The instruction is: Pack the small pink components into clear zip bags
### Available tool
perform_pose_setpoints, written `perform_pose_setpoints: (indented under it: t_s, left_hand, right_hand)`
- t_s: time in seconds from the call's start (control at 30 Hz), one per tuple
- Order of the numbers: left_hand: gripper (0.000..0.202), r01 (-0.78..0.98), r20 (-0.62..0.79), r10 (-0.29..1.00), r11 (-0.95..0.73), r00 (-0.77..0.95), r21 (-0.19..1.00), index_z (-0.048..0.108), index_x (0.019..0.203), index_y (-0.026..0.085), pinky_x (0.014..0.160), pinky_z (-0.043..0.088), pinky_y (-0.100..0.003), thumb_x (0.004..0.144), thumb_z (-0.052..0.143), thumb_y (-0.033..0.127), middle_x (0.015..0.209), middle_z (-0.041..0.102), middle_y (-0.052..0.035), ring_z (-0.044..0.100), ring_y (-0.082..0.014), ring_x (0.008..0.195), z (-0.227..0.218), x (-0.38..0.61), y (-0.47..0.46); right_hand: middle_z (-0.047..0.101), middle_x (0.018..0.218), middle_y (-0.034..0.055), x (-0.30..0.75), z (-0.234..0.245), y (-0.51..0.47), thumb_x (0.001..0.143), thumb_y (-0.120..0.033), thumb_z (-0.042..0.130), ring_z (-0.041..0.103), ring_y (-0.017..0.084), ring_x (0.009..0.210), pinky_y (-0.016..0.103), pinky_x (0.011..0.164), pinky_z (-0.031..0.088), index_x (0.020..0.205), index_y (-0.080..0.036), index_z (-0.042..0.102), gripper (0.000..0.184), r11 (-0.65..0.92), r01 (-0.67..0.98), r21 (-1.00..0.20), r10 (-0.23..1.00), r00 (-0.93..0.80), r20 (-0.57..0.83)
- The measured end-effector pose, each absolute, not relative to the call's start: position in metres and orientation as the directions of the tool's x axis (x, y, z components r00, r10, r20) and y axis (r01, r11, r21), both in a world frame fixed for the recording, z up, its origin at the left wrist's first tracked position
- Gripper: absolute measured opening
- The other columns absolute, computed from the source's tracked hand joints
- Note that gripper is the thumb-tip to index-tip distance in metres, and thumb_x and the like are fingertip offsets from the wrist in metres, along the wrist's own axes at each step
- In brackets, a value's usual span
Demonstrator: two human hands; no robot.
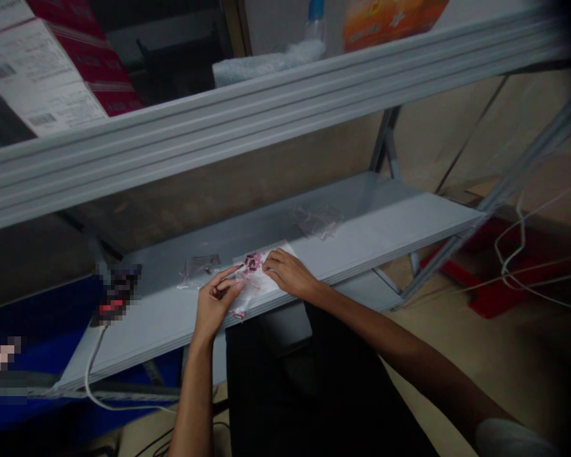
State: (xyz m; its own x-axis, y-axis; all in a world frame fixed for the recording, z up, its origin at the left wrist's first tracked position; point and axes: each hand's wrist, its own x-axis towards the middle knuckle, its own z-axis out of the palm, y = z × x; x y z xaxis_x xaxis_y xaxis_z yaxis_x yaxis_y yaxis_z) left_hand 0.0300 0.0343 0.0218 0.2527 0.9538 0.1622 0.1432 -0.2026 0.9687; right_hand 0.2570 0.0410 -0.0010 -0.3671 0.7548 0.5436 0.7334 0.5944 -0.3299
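Observation:
On the grey lower shelf (pixel 361 241) lies a white sheet or bag (pixel 261 282) with a small pile of dark red and pink parts (pixel 252 261) on it. My left hand (pixel 215 303) rests at the sheet's left edge, fingers curled, forefinger stretched toward the pile; a thin pink strip (pixel 250 281) lies by its fingertips. My right hand (pixel 289 274) sits on the sheet's right side, fingers bent and pinched at the pile. What the fingertips grip is too small to make out.
Two clear plastic bags lie on the shelf, one (pixel 200 268) left of the sheet, one (pixel 320 221) farther right. A grey upper shelf beam (pixel 266 120) crosses overhead with boxes (pixel 52 63) on it. White cables (pixel 528 254) trail on the floor at right.

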Motion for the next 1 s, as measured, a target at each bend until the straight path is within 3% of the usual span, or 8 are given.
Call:
perform_pose_setpoints:
  t_s: [0.13, 0.3, 0.47, 0.57, 0.67, 0.8, 1.0]
  left_hand:
    - [0.055, 0.155, 0.158, 0.952, -0.203, 0.262, 0.967, 0.062, 0.126, 0.017, 0.079, 0.051, -0.028, 0.077, 0.076, 0.035, 0.092, 0.077, -0.0078, 0.070, -0.0182, 0.082, 0.022, 0.029, 0.035]
    - [0.054, 0.206, 0.166, 0.926, -0.245, 0.338, 0.948, 0.062, 0.128, 0.018, 0.087, 0.050, -0.031, 0.078, 0.075, 0.033, 0.094, 0.076, -0.0074, 0.070, -0.0201, 0.090, 0.025, 0.031, 0.034]
    - [0.050, 0.210, 0.185, 0.893, -0.290, 0.410, 0.934, 0.064, 0.124, 0.019, 0.094, 0.048, -0.034, 0.077, 0.077, 0.029, 0.101, 0.075, -0.0076, 0.069, -0.0212, 0.097, 0.026, 0.034, 0.033]
    - [0.047, 0.193, 0.182, 0.905, -0.272, 0.385, 0.943, 0.065, 0.121, 0.018, 0.090, 0.050, -0.033, 0.076, 0.077, 0.029, 0.103, 0.075, -0.0089, 0.069, -0.0212, 0.095, 0.025, 0.035, 0.034]
    - [0.047, 0.161, 0.186, 0.931, -0.245, 0.315, 0.956, 0.067, 0.119, 0.017, 0.081, 0.052, -0.029, 0.075, 0.078, 0.030, 0.100, 0.074, -0.0096, 0.068, -0.0203, 0.092, 0.024, 0.035, 0.035]
    - [0.049, 0.126, 0.186, 0.944, -0.226, 0.272, 0.966, 0.067, 0.120, 0.017, 0.075, 0.051, -0.025, 0.073, 0.079, 0.029, 0.101, 0.073, -0.0091, 0.067, -0.0181, 0.090, 0.022, 0.033, 0.036]
    - [0.049, 0.129, 0.189, 0.945, -0.229, 0.269, 0.965, 0.065, 0.122, 0.018, 0.073, 0.050, -0.024, 0.076, 0.076, 0.028, 0.100, 0.070, -0.0079, 0.065, -0.0163, 0.088, 0.021, 0.030, 0.037]
  right_hand:
    - [0.064, 0.094, 0.0085, 0.260, 0.005, 0.041, 0.093, -0.017, 0.057, 0.054, 0.022, 0.097, 0.035, 0.088, 0.045, 0.088, -0.015, 0.068, 0.012, 0.629, 0.664, -0.405, 0.746, -0.369, 0.554]
    - [0.065, 0.096, 0.0053, 0.259, 0.017, 0.033, 0.093, -0.024, 0.060, 0.058, 0.018, 0.095, 0.032, 0.087, 0.046, 0.093, -0.018, 0.067, 0.009, 0.706, 0.401, -0.584, 0.705, -0.318, 0.634]
    - [0.066, 0.099, 0.0052, 0.248, 0.017, 0.028, 0.092, -0.024, 0.063, 0.058, 0.018, 0.101, 0.035, 0.094, 0.045, 0.095, -0.018, 0.070, 0.010, 0.789, 0.296, -0.538, 0.614, -0.400, 0.680]
    - [0.065, 0.109, 0.0063, 0.252, 0.014, 0.033, 0.094, -0.022, 0.057, 0.056, 0.018, 0.109, 0.037, 0.097, 0.043, 0.106, -0.020, 0.070, 0.017, 0.790, 0.331, -0.516, 0.613, -0.410, 0.675]
    - [0.064, 0.114, 0.0070, 0.264, 0.010, 0.042, 0.096, -0.017, 0.051, 0.055, 0.019, 0.109, 0.039, 0.096, 0.044, 0.114, -0.022, 0.068, 0.025, 0.717, 0.481, -0.505, 0.683, -0.339, 0.647]
    - [0.063, 0.113, 0.0095, 0.275, 0.005, 0.049, 0.093, -0.014, 0.053, 0.052, 0.022, 0.108, 0.040, 0.095, 0.043, 0.115, -0.019, 0.069, 0.028, 0.669, 0.634, -0.388, 0.708, -0.384, 0.593]
    - [0.060, 0.108, 0.0101, 0.271, 0.004, 0.046, 0.095, -0.022, 0.054, 0.050, 0.023, 0.105, 0.039, 0.092, 0.043, 0.108, -0.016, 0.070, 0.021, 0.655, 0.708, -0.264, 0.704, -0.444, 0.555]
